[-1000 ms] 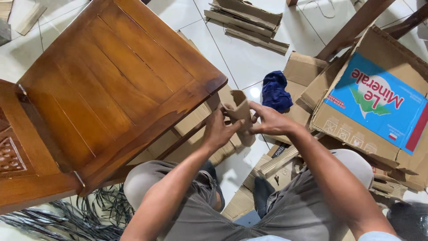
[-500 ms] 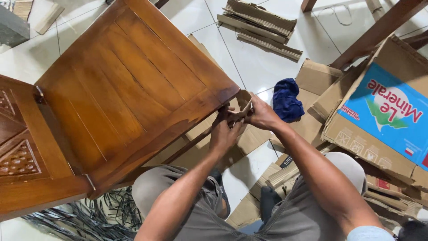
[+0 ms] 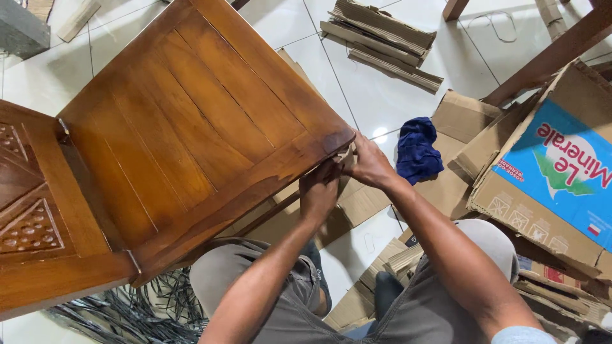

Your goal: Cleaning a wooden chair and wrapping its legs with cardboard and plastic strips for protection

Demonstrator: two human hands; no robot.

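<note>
A brown wooden chair (image 3: 185, 134) fills the left of the view, seat towards me. At its front right corner, just under the seat edge, both hands meet. My left hand (image 3: 319, 191) is curled around the chair leg there, wrapped over a folded cardboard piece (image 3: 347, 155). My right hand (image 3: 371, 167) presses the same cardboard against the corner from the right. Only a small strip of the cardboard shows between the fingers; the rest is hidden by the hands and the seat.
A dark blue cloth (image 3: 417, 150) lies on the white tiled floor right of my hands. A cardboard box with a blue label (image 3: 554, 172) stands at the right, among flattened cardboard (image 3: 357, 204). Cardboard strips (image 3: 382, 38) lie at the top, black strips (image 3: 140, 312) at the bottom left.
Both hands have carried the cardboard piece up and left from in front of the chair to its front corner, where it is now mostly hidden. The view has shifted slightly.
</note>
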